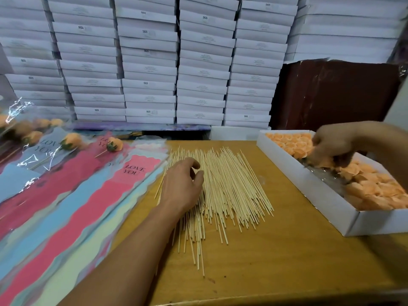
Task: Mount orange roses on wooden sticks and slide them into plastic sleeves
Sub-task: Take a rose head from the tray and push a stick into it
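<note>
A loose pile of wooden sticks (pixel 229 186) is spread over the middle of the wooden table (pixel 276 257). My left hand (pixel 183 186) lies on the pile's left side, thumb and forefinger curled together on a stick. At the right stands a white box (pixel 309 186) full of orange roses (pixel 375 186). My right hand (pixel 333 144) reaches into the box, its fingers curled down round one rose (pixel 323 162). A fanned stack of pink, blue and yellow "LOVE YOU" plastic sleeves (pixel 134 171) lies on the left. Roses mounted on sticks (pixel 114 144) rest in sleeves at the far left.
Tall stacks of flat white boxes (pixel 198 62) fill the wall behind the table. A dark brown board (pixel 331 93) leans at the back right. Bare tabletop shows in front of the sticks and toward the near edge.
</note>
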### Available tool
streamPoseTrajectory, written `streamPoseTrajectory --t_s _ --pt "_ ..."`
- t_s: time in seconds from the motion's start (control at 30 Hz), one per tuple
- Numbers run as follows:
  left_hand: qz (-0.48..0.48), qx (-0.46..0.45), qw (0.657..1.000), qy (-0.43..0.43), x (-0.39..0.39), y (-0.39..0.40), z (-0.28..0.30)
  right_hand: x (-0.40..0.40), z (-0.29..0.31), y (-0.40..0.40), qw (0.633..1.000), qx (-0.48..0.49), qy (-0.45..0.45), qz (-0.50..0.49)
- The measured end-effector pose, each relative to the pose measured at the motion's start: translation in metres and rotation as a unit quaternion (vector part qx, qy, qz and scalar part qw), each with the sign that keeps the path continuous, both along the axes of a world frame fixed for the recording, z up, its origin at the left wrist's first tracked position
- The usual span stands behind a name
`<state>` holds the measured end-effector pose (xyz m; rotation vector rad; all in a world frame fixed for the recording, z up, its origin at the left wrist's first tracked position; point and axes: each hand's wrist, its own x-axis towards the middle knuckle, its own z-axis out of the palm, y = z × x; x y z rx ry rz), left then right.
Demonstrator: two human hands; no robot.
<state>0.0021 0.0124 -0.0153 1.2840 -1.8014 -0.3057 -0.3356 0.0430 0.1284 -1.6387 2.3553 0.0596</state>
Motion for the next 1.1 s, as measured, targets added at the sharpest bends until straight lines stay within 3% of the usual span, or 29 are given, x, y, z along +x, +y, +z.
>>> streamPoseTrajectory --t_s 0.13,0.27,0.47,0.6,0.7,0.73,0.87,1.1 --pt "-0.12 0.016 0.991 0.061 -0.003 0.009 0.003 0.07 -0.023 -0.002 0.983 -0.052 -0.155 0.078" --pt "-0.172 0.025 0.982 0.071 -0.004 0.014 0.004 0.134 -0.05 -0.007 0.954 0.008 -0.284 0.099" --pt "-0.158 -0.011 0.987 0.04 -0.001 0.011 0.002 0.167 -0.068 -0.023 0.924 -0.024 -0.37 0.091" --pt "-0.115 -0.009 0.991 0.063 0.001 0.007 0.001 0.167 -0.073 -0.035 0.899 0.028 -0.423 0.106" --pt "-0.068 -0.006 0.993 0.101 0.005 0.003 0.0 0.16 -0.083 -0.046 0.869 -0.02 -0.493 0.027" --pt "-0.053 -0.004 0.993 0.108 0.005 0.002 0.0 0.16 -0.089 -0.05 0.877 -0.068 -0.475 -0.004" --pt "-0.018 -0.017 0.995 0.101 0.007 -0.002 -0.001 0.172 -0.118 -0.066 0.961 -0.179 -0.21 -0.008" --pt "-0.016 -0.033 0.996 0.087 0.008 -0.004 -0.002 0.195 -0.131 -0.086 0.971 -0.225 -0.077 0.005"
